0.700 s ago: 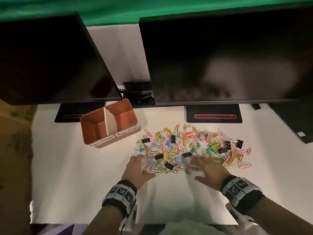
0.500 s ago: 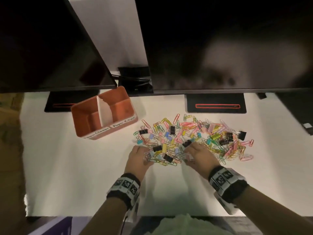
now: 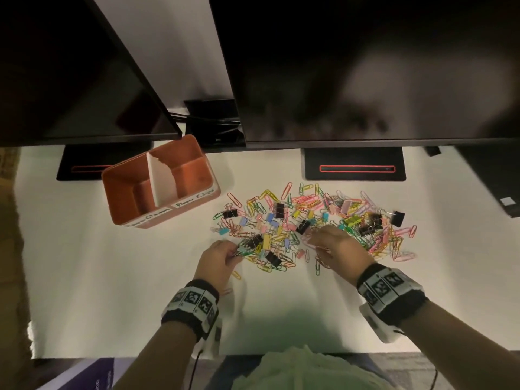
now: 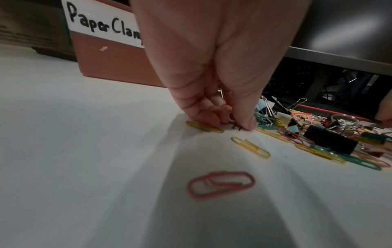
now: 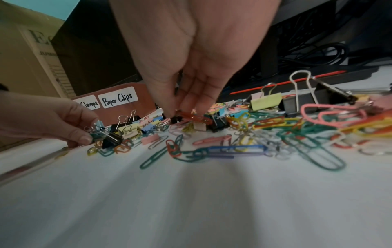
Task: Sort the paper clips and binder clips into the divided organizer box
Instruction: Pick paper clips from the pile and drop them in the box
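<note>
An orange organizer box (image 3: 121, 190) with a white divider stands at the back left, labelled "Paper Clamps" (image 4: 101, 25) and "Paper Clips" (image 5: 117, 100); both compartments look empty. A mixed pile of coloured paper clips and binder clips (image 3: 332, 218) covers the white desk to the right of it. My left hand (image 3: 236, 251) is at the pile's near left edge, its thumb and fingers pinching a small binder clip with silver handles (image 5: 94, 130). My right hand (image 3: 309, 239) reaches down into the pile's middle, its fingertips (image 5: 169, 110) pinched together on a small black binder clip (image 5: 175, 120).
Two dark monitors (image 3: 365, 66) overhang the back of the desk on black stands (image 3: 354, 167). A loose red paper clip (image 4: 220, 184) and yellow ones lie near my left hand. Bare white desk (image 3: 112, 277) runs to the front edge. A cardboard box (image 5: 27, 58) stands at the left.
Both hands moved forward into the pile. The left hand's fingers closed on a clip at the left edge; the right hand shifted left and its fingers curled down into the clips.
</note>
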Action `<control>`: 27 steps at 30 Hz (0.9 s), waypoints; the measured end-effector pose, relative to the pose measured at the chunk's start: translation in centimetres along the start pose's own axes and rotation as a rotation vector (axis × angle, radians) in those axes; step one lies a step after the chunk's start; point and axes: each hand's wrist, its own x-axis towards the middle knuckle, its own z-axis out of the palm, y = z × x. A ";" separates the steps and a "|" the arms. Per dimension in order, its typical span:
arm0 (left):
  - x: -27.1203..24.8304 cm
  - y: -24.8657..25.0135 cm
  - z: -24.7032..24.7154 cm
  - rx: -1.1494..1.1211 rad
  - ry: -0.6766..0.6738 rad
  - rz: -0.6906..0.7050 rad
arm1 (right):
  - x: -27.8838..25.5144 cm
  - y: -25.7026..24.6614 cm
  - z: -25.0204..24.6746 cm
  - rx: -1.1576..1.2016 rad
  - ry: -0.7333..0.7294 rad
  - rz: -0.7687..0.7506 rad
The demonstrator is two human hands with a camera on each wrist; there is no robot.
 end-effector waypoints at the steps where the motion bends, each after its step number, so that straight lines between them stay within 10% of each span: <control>1: -0.1 -0.1 0.0 -0.016 0.006 -0.003 | -0.4 0.1 -0.2 -0.043 -0.003 0.006; 6: -0.5 -0.2 -0.1 -0.067 0.020 -0.010 | -2.1 0.4 0.1 -0.152 -0.182 0.152; 27: -0.6 0.6 -1.5 -0.299 0.133 -0.150 | -0.5 1.1 0.4 -0.208 -0.042 -0.016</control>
